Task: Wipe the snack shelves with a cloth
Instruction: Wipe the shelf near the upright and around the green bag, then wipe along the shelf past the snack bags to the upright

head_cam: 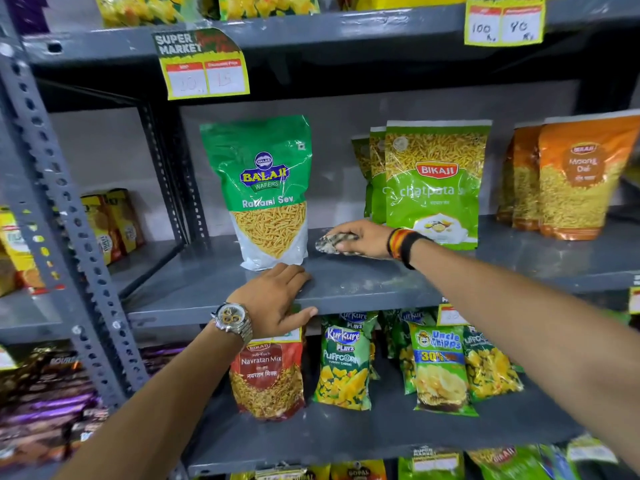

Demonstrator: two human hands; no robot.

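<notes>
A grey metal shelf (pixel 360 282) runs across the middle of the view. My right hand (pixel 363 237) presses a crumpled patterned cloth (pixel 330 242) onto the shelf surface, between a green Balaji sev bag (pixel 263 188) and the green Bikaji chatpata bags (pixel 433 181). My left hand (pixel 273 299) lies on the shelf's front edge, fingers on top and thumb under the lip, just in front of the Balaji bag. A watch sits on that wrist.
Orange Bikaji bags (pixel 571 178) stand at the right of the same shelf. The shelf below holds a red Navratan Mix bag (pixel 266 379), a Kurkure Puffcorn bag (pixel 343 368) and an Uncle Chipps bag (pixel 440 368). A perforated upright (pixel 69 230) stands at left. Price tags (pixel 204 71) hang above.
</notes>
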